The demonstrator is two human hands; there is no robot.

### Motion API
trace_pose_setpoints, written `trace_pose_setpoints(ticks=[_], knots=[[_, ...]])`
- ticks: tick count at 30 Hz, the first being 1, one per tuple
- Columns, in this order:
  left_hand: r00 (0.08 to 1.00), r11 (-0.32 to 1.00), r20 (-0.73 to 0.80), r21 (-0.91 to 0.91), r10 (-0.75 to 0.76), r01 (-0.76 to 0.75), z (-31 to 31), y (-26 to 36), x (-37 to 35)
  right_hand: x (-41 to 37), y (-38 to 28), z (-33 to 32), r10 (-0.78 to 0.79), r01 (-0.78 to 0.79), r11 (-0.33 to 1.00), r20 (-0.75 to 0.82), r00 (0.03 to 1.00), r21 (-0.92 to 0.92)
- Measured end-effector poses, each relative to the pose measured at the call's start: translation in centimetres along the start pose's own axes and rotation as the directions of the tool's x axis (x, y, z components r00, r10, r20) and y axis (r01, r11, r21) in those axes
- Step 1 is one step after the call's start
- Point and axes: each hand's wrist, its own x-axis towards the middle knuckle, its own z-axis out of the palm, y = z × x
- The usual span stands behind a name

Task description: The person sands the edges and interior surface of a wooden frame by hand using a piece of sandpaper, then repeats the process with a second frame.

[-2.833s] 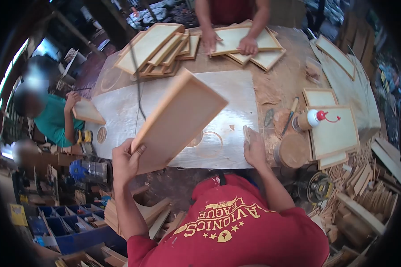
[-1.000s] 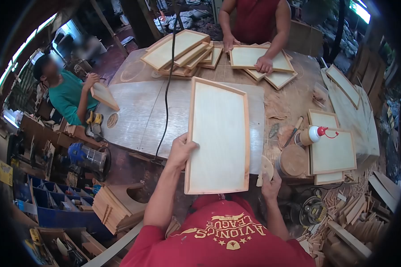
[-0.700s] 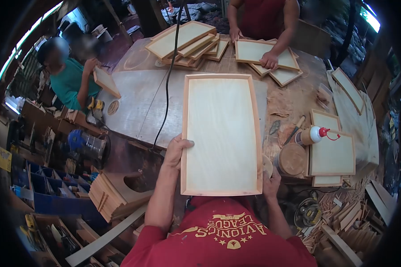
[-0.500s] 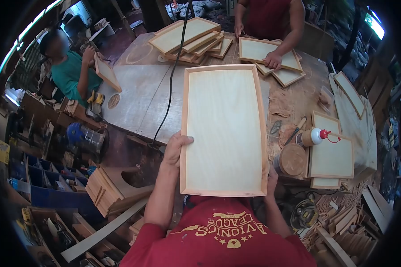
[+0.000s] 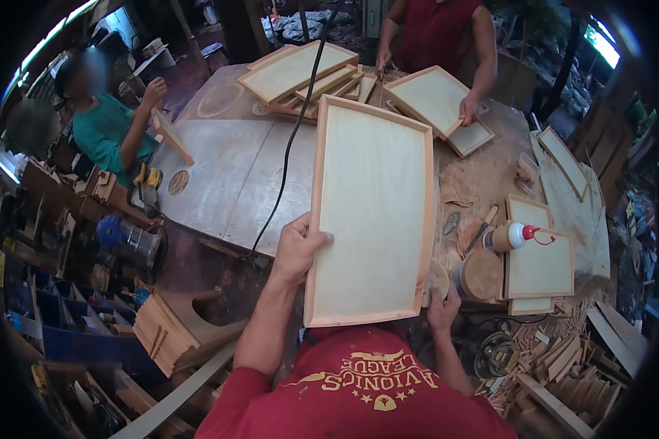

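I hold a long wooden tray (image 5: 373, 212) with a pale panel and a raised frame, its open face toward me, lifted over the workbench (image 5: 220, 175). My left hand (image 5: 297, 249) grips its left edge, thumb on the panel. My right hand (image 5: 442, 304) is at the tray's lower right corner, closed on a small pale block; whether it also touches the tray I cannot tell.
A glue bottle (image 5: 511, 235) and a round wooden lid (image 5: 482, 274) stand right of the tray, beside stacked trays (image 5: 540, 265). More trays (image 5: 300, 69) are piled at the far side. A person opposite lifts a tray (image 5: 432, 96); a person at left holds another (image 5: 170, 133). A black cable (image 5: 289, 146) crosses the bench.
The tray swung from tilted edge-on to face me, rose, and now leans slightly to the right. The person opposite has lifted a tray off the pile.
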Motion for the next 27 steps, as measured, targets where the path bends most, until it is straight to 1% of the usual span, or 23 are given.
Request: trace_pose_setpoints(ticks=[1, 2, 4, 6, 7, 10, 12, 13, 15, 16, 18, 19, 21, 22, 24, 25, 27], knots=[[1.0, 1.0, 0.023, 0.024, 0.001, -0.002, -0.3, 0.3, 0.5, 0.1, -0.2, 0.3, -0.028, 0.027, 0.998, -0.024, 0.999, -0.048], [0.999, 0.999, 0.045, 0.049, 0.001, -0.003, -0.7, 0.6, 1.0, 0.2, -0.4, 0.7, -0.096, 0.091, 0.993, -0.061, 0.994, -0.073], [0.997, 0.996, 0.079, 0.085, -0.017, 0.01, -1.4, 0.3, 2.5, 0.9, -3.0, 1.8, -0.227, 0.21, 0.969, -0.128, 0.965, -0.133], [0.993, 0.993, 0.105, 0.108, -0.06, 0.049, -2.6, -2.6, 4.6, 1.9, -4.7, 2.2, -0.386, 0.356, 0.908, -0.112, 0.916, -0.223], [0.992, 0.992, 0.084, 0.095, -0.09, 0.082, -3.0, -4.2, 5.3, 2.4, -5.2, 2.4, -0.456, 0.417, 0.868, -0.099, 0.885, -0.271], [0.975, 0.976, 0.067, 0.045, -0.214, 0.211, -4.2, -10.1, 6.8, 4.2, -3.6, 3.1, -0.562, 0.505, 0.773, -0.043, 0.826, -0.384], [0.947, 0.951, 0.097, -0.012, -0.307, 0.31, -6.0, -13.1, 7.8, 4.0, -3.2, 3.1, -0.383, 0.357, 0.845, 0.016, 0.924, -0.397], [0.931, 0.936, 0.091, 0.025, -0.353, 0.352, -6.8, -13.8, 8.2, 4.0, -3.2, 3.1, -0.293, 0.285, 0.871, 0.043, 0.955, -0.4], [0.902, 0.9, 0.016, 0.069, -0.432, 0.43, -8.2, -15.0, 9.1, 3.5, -3.4, 3.4, -0.12, 0.117, 0.943, 0.009, 0.993, -0.311], [0.912, 0.905, -0.003, 0.124, -0.411, 0.408, -8.9, -15.6, 9.4, 3.1, -3.3, 3.5, -0.028, 0.028, 0.966, 0.002, 1.0, -0.257], [0.932, 0.904, -0.035, 0.23, -0.362, 0.36, -9.8, -16.9, 9.9, 3.4, -2.2, 3.4, 0.084, -0.069, 0.969, 0.056, 0.995, -0.238], [0.953, 0.882, -0.082, 0.362, -0.291, 0.301, -9.5, -16.8, 9.7, 3.4, -1.5, 3.4, 0.139, -0.116, 0.966, 0.085, 0.987, -0.23], [0.985, 0.779, -0.134, 0.604, -0.111, 0.17, -8.5, -16.0, 9.5, 4.1, -0.2, 4.3, 0.241, -0.224, 0.956, 0.069, 0.968, -0.192], [0.987, 0.75, -0.16, 0.651, -0.017, 0.119, -7.9, -15.4, 9.0, 4.2, 0.4, 4.9, 0.288, -0.274, 0.947, 0.065, 0.955, -0.169], [0.963, 0.668, -0.194, 0.744, 0.188, 0.02, -6.8, -14.4, 8.5, 4.5, 1.3, 6.5, 0.188, -0.179, 0.96, 0.02, 0.982, -0.215], [0.964, 0.578, -0.122, 0.815, 0.238, -0.04, -7.2, -14.8, 8.5, 4.7, 1.5, 7.3, 0.131, -0.127, 0.963, 0.0, 0.991, -0.236], [0.947, 0.374, 0.041, 0.913, 0.318, -0.165, -8.3, -15.9, 7.9, 4.6, 1.3, 8.8, 0.086, -0.095, 0.905, -0.04, 0.995, -0.414]])
